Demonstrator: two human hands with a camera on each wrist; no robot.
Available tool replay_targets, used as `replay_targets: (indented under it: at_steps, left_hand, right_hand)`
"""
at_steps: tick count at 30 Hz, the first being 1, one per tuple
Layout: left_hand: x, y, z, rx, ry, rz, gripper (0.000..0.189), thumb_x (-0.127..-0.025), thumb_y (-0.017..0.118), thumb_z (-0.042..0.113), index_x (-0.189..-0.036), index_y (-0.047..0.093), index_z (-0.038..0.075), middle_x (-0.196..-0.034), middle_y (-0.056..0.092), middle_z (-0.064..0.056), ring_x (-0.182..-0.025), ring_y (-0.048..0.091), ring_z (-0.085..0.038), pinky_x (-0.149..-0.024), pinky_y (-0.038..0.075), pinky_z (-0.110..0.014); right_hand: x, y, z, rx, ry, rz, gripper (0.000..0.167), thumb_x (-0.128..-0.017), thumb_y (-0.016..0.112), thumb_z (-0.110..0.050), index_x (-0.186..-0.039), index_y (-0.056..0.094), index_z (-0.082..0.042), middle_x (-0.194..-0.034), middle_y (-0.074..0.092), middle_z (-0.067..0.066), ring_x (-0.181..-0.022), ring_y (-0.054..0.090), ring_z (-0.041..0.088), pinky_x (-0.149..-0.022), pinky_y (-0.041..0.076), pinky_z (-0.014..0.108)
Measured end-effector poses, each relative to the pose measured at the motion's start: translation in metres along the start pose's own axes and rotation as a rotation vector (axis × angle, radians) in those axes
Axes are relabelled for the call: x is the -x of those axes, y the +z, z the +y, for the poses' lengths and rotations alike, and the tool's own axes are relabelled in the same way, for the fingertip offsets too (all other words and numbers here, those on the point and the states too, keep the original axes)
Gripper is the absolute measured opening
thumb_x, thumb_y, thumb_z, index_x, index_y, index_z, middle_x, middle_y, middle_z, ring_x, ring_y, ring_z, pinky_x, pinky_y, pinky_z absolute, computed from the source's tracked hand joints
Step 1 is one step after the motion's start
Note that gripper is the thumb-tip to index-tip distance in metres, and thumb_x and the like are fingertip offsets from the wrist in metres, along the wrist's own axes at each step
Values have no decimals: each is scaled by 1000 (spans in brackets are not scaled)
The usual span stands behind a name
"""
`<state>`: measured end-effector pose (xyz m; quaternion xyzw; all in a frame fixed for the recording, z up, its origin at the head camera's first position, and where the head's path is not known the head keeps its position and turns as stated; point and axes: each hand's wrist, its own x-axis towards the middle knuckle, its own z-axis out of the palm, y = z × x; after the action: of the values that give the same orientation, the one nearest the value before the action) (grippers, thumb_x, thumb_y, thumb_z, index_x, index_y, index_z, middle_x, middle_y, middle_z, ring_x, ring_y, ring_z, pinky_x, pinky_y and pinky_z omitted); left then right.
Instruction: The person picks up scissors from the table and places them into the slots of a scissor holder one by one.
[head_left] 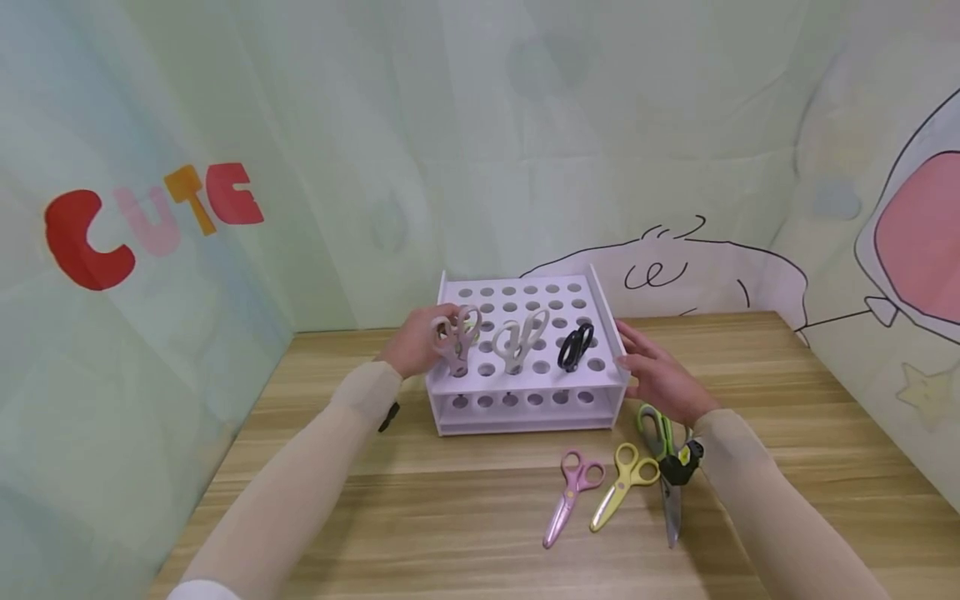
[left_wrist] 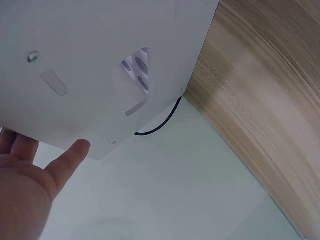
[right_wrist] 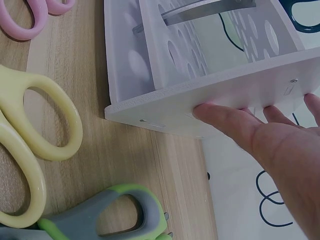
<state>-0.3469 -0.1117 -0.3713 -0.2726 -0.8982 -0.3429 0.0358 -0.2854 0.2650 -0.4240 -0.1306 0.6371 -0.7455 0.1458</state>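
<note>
A white rack (head_left: 491,423) with rows of round holes stands on the table between my two hands. Three scissors stand in its holes, handles up: pinkish-grey scissors (head_left: 456,343) at the left, light grey scissors (head_left: 514,348) mid-rack and black-handled scissors (head_left: 575,347) at the right. At the rack's left panel, my left hand (head_left: 418,340) has its thumb (left_wrist: 70,159) against the outer face while the other fingers pass behind the upper edge, partly hidden. My right hand (head_left: 663,375) touches the outer right panel with extended fingers (right_wrist: 225,117), holding nothing between them.
In front of the rack lie pink scissors (head_left: 572,496), yellow scissors (head_left: 622,485) and large green-and-grey scissors (head_left: 670,492), the last partly under my right wrist. A printed cloth wall (head_left: 360,208) rises behind the wooden table (head_left: 420,517) and along both sides.
</note>
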Motion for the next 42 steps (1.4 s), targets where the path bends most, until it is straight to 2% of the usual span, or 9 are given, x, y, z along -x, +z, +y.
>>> replay_targets:
  at_steps: [6,12,15,17,22,27,31,35,42]
  left_hand:
    - [3,-1,-2,31,11,36,30,-90,63,-3,-120,64,3,-112,67,-12,-109,60,-29,-102,45,-47]
    - [3,-7,0,75,-31,83,35,-89,64,-6,-123,63,1,-121,65,-14,-117,57,-30,-105,41,-48]
    - [6,-13,-1,158,-45,101,42,-88,66,-5,-129,58,1,-127,62,-17,-119,57,-32,-103,44,-49]
    - [9,-16,-2,251,-46,112,49,-88,67,-5,-134,53,0,-130,59,-19,-120,56,-34,-100,46,-50]
    - [18,-27,0,443,-37,148,61,-89,65,-5,-145,42,2,-134,52,-21,-123,53,-40,-95,51,-46]
    - [31,-34,5,554,-34,174,64,-91,64,-4,-148,36,1,-138,49,-23,-125,50,-42,-99,49,-45]
    - [41,-31,9,573,-57,184,65,-91,68,1,-147,37,3,-137,51,-18,-125,50,-38,-98,50,-40]
    - [54,-28,10,579,-112,214,62,-90,66,-1,-145,36,1,-136,49,-17,-126,49,-31,-94,52,-32]
    - [77,-22,15,591,-202,249,61,-88,65,-5,-141,34,-2,-135,45,-19,-126,47,-32,-88,53,-28]
  right_hand:
    - [-1,1,0,17,0,5,71,-100,44,-8,-160,7,-18,-163,5,20,-139,27,43,-105,33,65]
    - [1,1,0,11,2,8,71,-100,43,-7,-160,6,-18,-163,4,20,-140,22,46,-105,32,64]
    - [1,2,2,13,5,14,70,-101,43,-7,-160,7,-18,-163,6,21,-138,27,44,-105,33,63]
    - [2,3,3,16,2,13,70,-101,42,-8,-160,7,-18,-163,5,21,-138,29,43,-105,33,63]
    - [3,1,3,11,-7,-7,70,-102,42,-8,-160,6,-19,-163,1,20,-141,22,46,-105,31,65]
    - [0,-1,2,5,-9,-16,69,-102,40,-7,-160,6,-20,-164,0,19,-141,23,43,-105,32,63]
    - [2,-3,0,12,-5,-5,69,-102,40,-8,-160,6,-20,-164,-1,17,-140,25,39,-106,33,62]
    - [2,-2,-1,3,0,-7,69,-102,41,-8,-160,6,-20,-164,0,17,-141,23,40,-107,32,62]
    - [0,0,-1,10,6,-1,69,-102,41,-8,-160,6,-22,-164,1,17,-141,22,44,-106,31,64]
